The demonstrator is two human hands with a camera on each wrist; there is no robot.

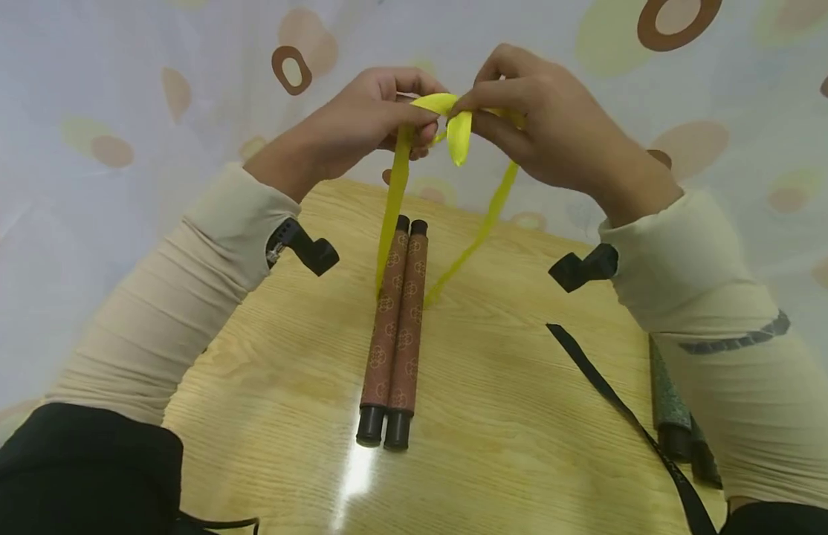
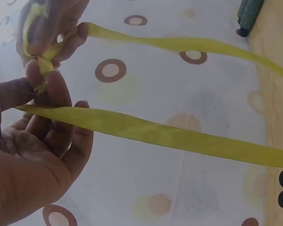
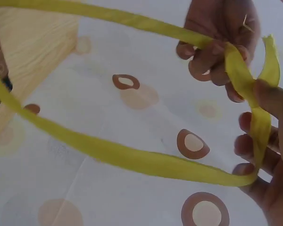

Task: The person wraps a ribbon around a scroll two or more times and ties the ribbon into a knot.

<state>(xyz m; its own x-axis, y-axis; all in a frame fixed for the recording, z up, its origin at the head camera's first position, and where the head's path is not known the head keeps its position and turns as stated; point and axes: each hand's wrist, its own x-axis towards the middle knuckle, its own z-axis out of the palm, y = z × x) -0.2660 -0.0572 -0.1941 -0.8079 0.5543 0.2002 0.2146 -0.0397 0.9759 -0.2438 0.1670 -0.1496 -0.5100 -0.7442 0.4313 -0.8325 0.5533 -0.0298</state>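
A yellow ribbon (image 1: pixel 496 200) runs up from beneath two brown patterned rolls (image 1: pixel 392 327) with black ends, which lie side by side on the wooden table. Above their far ends, my left hand (image 1: pixel 380 111) pinches the ribbon between thumb and fingers. Close beside it, my right hand (image 1: pixel 541 119) pinches the crossing, with a short loose end hanging from its fingertips. In the right wrist view the yellow ribbon (image 3: pixel 262 127) bends around the right fingers. The left wrist view shows one flat yellow length (image 2: pixel 146 129) stretching from the left hand back toward the rolls.
A black strap (image 1: pixel 608 386) lies on the table's right side. Dark green rolls (image 1: pixel 670 401) with black ends lie beyond it, partly hidden by the right sleeve. A patterned white cloth (image 1: pixel 186 44) spreads past the table's far edge. A dark cable (image 1: pixel 220 523) shows at the near left.
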